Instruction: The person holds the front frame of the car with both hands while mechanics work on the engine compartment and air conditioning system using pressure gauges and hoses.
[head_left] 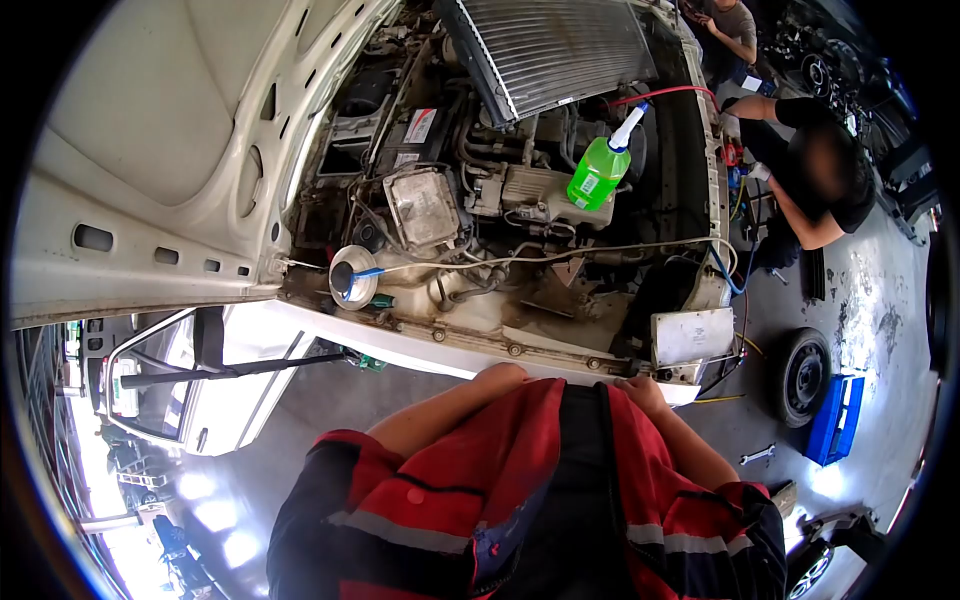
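Note:
My left hand is by the white fender edge of the open car, beside my red jacket; its fingers are mostly hidden. My right hand is at the other side of the jacket front, close to the same edge, near a white headlight unit; what it holds, if anything, cannot be made out. In the engine bay, a spray bottle of green liquid stands on the engine. A radiator lies across the far side of the bay.
The raised hood fills the left. A co-worker in dark clothes is at the car's front; another person is farther back. A wheel, a blue tray and a wrench lie on the floor at right.

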